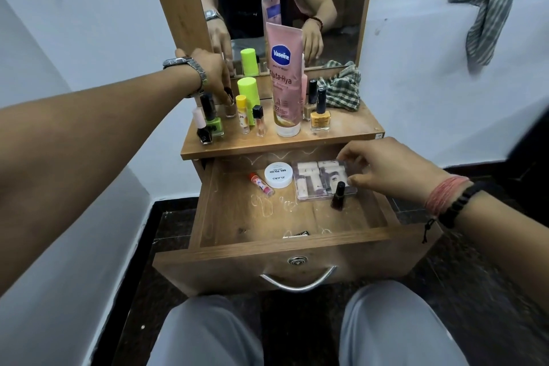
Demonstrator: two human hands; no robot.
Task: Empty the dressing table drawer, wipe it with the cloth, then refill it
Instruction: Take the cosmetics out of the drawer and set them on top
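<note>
Landmark: Vaseline tube (284, 80), upright on the dressing table top (350, 128). Far left of it, left hand (214, 77) reaches down, fingertips pinching a small bottle (230, 108) standing on the top. Between that and the tube: several nail polish bottles and a green stick (248, 91). Right of the tube, yellow polish bottle (320, 114), then the checked cloth (341, 88), bunched. Below the tube, drawer (267, 246) pulled out, holding a lip balm (261, 184), white jar (278, 175), dark bottle (338, 195). Below-right, right hand (395, 171) grips a clear case (322, 180) at its right edge
</note>
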